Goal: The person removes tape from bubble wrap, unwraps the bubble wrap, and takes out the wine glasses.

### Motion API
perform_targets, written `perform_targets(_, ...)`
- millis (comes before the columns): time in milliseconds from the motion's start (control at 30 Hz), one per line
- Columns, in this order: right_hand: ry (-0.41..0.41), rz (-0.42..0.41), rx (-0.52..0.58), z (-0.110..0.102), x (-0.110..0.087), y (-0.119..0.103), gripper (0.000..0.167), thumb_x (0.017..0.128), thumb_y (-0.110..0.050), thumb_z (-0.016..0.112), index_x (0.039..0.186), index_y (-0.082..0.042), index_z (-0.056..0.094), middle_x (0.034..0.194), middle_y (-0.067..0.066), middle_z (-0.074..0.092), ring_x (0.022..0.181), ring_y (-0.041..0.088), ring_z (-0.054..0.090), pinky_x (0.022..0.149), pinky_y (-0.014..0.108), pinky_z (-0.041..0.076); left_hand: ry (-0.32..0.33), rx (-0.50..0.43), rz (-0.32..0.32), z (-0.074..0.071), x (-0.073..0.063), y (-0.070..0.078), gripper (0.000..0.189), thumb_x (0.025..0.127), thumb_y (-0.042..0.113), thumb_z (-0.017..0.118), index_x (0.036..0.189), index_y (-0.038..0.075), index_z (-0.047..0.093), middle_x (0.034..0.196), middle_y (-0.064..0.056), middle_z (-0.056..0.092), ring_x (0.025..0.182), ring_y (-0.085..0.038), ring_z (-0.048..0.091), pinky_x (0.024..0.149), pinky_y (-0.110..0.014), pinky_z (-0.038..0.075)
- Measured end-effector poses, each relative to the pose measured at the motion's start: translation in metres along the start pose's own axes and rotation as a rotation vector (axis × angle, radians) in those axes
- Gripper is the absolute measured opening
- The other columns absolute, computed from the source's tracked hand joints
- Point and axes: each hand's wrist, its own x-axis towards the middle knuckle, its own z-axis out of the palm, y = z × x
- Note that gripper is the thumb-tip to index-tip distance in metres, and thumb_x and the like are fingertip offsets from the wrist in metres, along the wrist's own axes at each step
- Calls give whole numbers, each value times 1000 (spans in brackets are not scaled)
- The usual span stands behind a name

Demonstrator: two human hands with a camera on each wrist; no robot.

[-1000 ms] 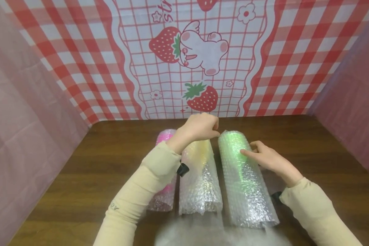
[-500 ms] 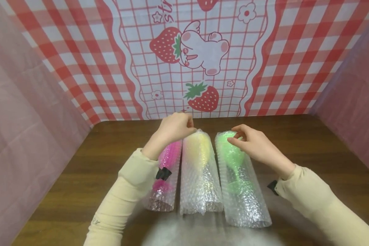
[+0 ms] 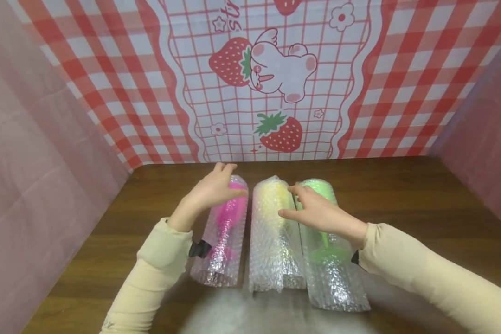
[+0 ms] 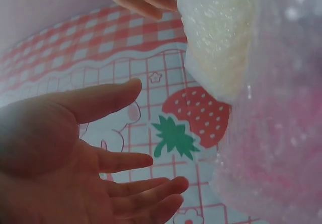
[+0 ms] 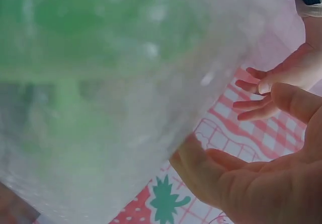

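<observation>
Three bubble-wrapped stemmed cups sit side by side on the table, their shapes blurred by the wrap. At left is the pink one [image 3: 229,213], in the middle the yellow one [image 3: 271,204], at right the green one [image 3: 330,255]. My left hand [image 3: 206,190] is spread beside the far end of the pink cup, its thumb overlapping it in the head view. Empty space shows between its fingers in the left wrist view. My right hand [image 3: 321,211], fingers extended, is over the green cup and reaches toward the yellow one. Whether it touches either cannot be told.
A brown wooden table [image 3: 401,199] carries the cups. Behind it hangs a red-and-white checked cloth [image 3: 133,83] with strawberry prints. Pink drapes [image 3: 58,120] close off both sides. A blurred whitish sheet [image 3: 271,315] lies at the near edge.
My left hand has moved leftward from the gap beside the green cup, past the yellow one, to the pink one, and its fingers have spread. My right hand has shifted left across the green cup.
</observation>
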Motion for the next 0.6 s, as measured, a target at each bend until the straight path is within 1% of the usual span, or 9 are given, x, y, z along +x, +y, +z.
perform_targets(100, 5, -3, -5, 1, 1, -2, 71, 88, -39, 54, 137, 5, 28, 141, 24, 32, 129, 38, 31, 103, 53, 30, -12, -19, -7, -3, -4, -5, 83, 80, 46, 62, 142, 6, 24, 142, -17, 27, 124, -37, 39, 100, -50, 36)
perform_targets(200, 11, -6, 0, 1, 3, -5, 71, 87, -38, 55, 137, 5, 29, 139, 23, 34, 127, 37, 33, 101, 53, 32, -7, -19, -10, -8, -9, -7, 80, 81, 46, 60, 141, 6, 26, 143, -17, 28, 125, -38, 38, 101, -51, 35)
perform_targets(333, 4, -4, -8, 4, 5, -8, 72, 86, -38, 56, 136, 7, 30, 138, 25, 36, 124, 38, 39, 99, 51, 36, -22, -3, -14, -11, -15, -13, 74, 83, 44, 58, 139, 4, 31, 139, -19, 32, 122, -38, 41, 100, -51, 36)
perform_targets(400, 0, 5, -12, 7, 6, -9, 71, 86, -37, 57, 135, 8, 31, 136, 26, 39, 121, 38, 42, 97, 50, 39, -43, -3, -15, -10, -18, -17, 72, 84, 42, 58, 138, 3, 32, 137, -20, 34, 120, -37, 42, 99, -51, 37)
perform_targets(467, -11, 16, -23, 9, 7, -11, 71, 85, -35, 58, 134, 10, 32, 132, 27, 43, 117, 38, 47, 94, 49, 42, -71, -3, -11, -7, -20, -21, 74, 84, 42, 58, 138, 1, 31, 137, -22, 33, 122, -38, 41, 99, -52, 37)
perform_targets(600, -62, 56, -76, 13, 8, -17, 74, 84, -36, 59, 132, 12, 32, 125, 29, 49, 113, 40, 50, 95, 49, 42, -142, 6, -16, 2, -25, -28, 82, 84, 45, 56, 140, -4, 23, 142, -27, 28, 129, -41, 30, 102, -55, 31)
